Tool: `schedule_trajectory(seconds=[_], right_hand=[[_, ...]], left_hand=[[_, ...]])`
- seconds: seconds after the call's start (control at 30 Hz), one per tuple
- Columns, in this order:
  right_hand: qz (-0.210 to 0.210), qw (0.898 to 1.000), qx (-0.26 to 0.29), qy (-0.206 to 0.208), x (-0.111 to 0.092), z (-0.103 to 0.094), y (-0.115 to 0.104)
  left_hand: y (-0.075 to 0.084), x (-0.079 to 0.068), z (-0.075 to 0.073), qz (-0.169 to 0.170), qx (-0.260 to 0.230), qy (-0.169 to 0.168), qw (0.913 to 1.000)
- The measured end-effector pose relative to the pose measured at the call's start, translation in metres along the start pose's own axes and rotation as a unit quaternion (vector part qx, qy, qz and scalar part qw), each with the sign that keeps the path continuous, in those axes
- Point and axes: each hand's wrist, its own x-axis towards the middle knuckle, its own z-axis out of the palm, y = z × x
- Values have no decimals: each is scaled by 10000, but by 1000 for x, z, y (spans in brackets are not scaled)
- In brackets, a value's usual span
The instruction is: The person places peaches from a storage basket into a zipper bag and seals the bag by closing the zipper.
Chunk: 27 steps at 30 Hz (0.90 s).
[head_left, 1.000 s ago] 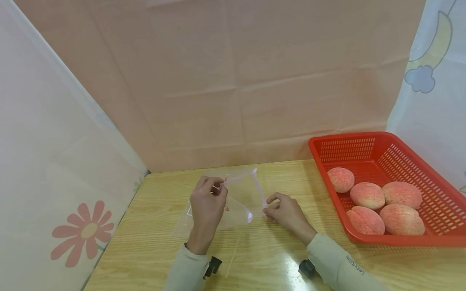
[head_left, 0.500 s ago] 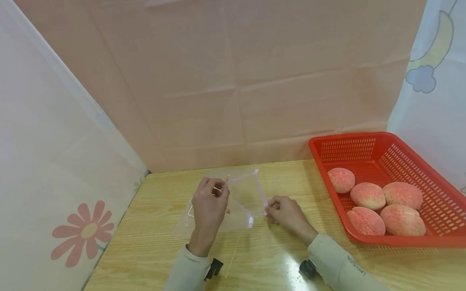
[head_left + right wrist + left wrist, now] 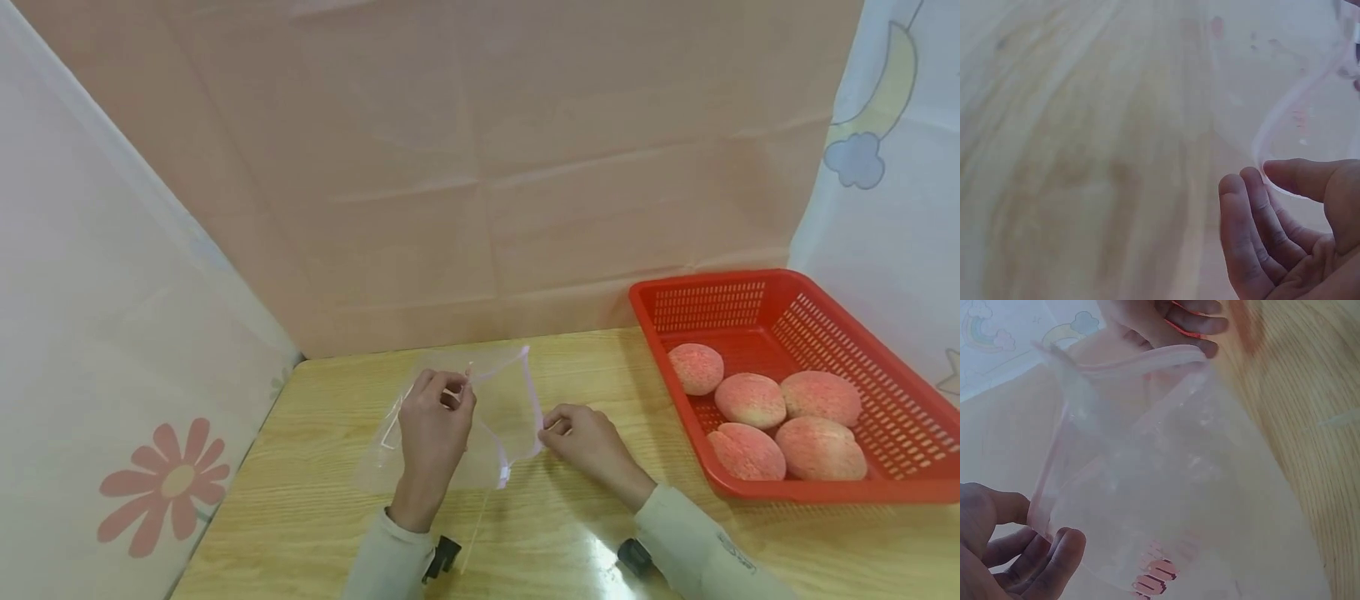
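Observation:
A clear zip bag (image 3: 450, 462) with a pink strip along its mouth lies over the table, its mouth spread apart toward the right. My left hand (image 3: 435, 429) pinches one side of the mouth between thumb and fingers, as the left wrist view shows at the pink edge (image 3: 1038, 509). On the opposite side, my right hand (image 3: 592, 442) pinches the pink strip with thumb and fingertips; in the right wrist view the thumb (image 3: 1297, 175) meets the edge. Small red printing (image 3: 1155, 578) shows on the bag. A whitish zip end (image 3: 504, 475) hangs at the near corner.
To the right, a red plastic basket (image 3: 892, 333) holds several pink, peach-like fruits (image 3: 821, 450). A thin pale strip (image 3: 474, 533) lies on the wooden table (image 3: 285, 500) in front of the bag. Cloth backdrops (image 3: 420, 208) stand behind and at both sides.
The bag's mouth has spread wider, and its near corner with the zip end has dropped toward me and left. Both hands have barely moved; the head view has shifted slightly.

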Motion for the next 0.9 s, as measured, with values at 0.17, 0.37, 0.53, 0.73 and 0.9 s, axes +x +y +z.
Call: schedule_trajectory(seconds=[0.17, 0.37, 0.53, 0.73, 0.9], right_hand=[[-155, 9996, -198, 100, -14, -19, -10], [-627, 9971, -372, 227, -38, -51, -17], [-811, 9911, -824, 666, -61, -85, -16], [-711, 9789, -1572, 1092, -76, -126, 1], [-694, 9700, -2045, 1117, -78, -151, 21]], left_hand=[[1, 0, 3, 46, 62, 39, 10000], [0, 0, 6, 56, 104, 93, 9999], [2, 0, 6, -29, 157, 102, 9998], [2, -1, 7, -124, 214, 59, 9997], [1, -1, 7, -128, 211, 27, 9997]])
